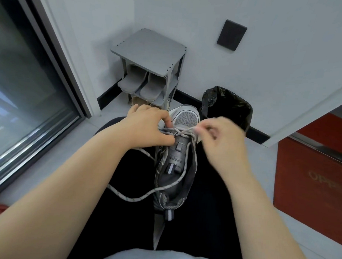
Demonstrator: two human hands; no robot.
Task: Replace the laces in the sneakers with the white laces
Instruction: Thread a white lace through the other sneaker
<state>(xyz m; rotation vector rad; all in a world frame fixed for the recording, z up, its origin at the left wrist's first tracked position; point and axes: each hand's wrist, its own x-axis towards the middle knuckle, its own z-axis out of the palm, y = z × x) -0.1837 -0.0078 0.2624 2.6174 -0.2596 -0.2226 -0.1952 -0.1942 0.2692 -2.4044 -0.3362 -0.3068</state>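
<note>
While the one grey sneaker [176,161] lies lengthwise on the lap of a seated person in black trousers [212,191], toe pointing far and heel near, its tongue [174,158] shows pale letters read upside down; they look like "DREA", though I cannot tell the whole word. Two striped pull tabs show on it, one on the tongue [170,169] and one at the heel [169,215]. One speckled grey lace [131,198] crosses the far eyelets, and its loose length trails down over the shoe's opening and loops out to the left across the thigh. The left hand [146,126] grips the sneaker's left side by the far eyelets, its fingers [168,121] curled and the thumb pressed against the upper. The right hand [225,140] is just right of the shoe, thumb and forefinger pinching the lace near its end, the other fingers curled; it is somewhat blurred. Far beyond stands one grey shoe rack [148,47] holding two grey slippers [140,84] side by side, with beige footwear partly hidden beneath. Right of the rack sits one black bin bag [226,108], and one dark plate [231,35] is on the wall. One red box [310,176] at the right bears faint letters starting "OPP". One glass door [20,81] fills the left.
</note>
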